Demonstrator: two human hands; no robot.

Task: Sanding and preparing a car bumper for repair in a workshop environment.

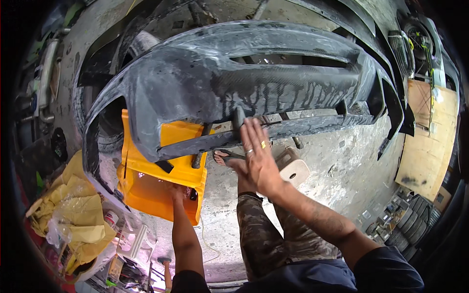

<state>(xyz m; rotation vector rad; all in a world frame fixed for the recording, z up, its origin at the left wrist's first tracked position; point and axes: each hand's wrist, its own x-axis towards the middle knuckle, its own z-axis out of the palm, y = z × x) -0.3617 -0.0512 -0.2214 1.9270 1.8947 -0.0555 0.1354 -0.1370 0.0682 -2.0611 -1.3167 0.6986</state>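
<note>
A dark grey car bumper (181, 88), dusty and streaked with wet runs, spans the middle of the view. My right hand (256, 158) lies against its lower lip beside a small upright fin (238, 118). The fingers are stretched out and close together; whether anything thin is under the palm is hidden. My left hand (178, 192) reaches down into an orange plastic container (141, 193) below the bumper's left end. Its fingers are hard to make out there, and I cannot see what they hold. A small dark piece shows next to that hand.
A beige stool (295, 172) stands under the bumper. Crumpled yellowish sheets (80, 215) heap at the lower left, beside a white plastic stool (139, 241). A plywood board (425, 139) and stacked dark blocks (415, 219) are at the right. More dark car panels lie behind the bumper.
</note>
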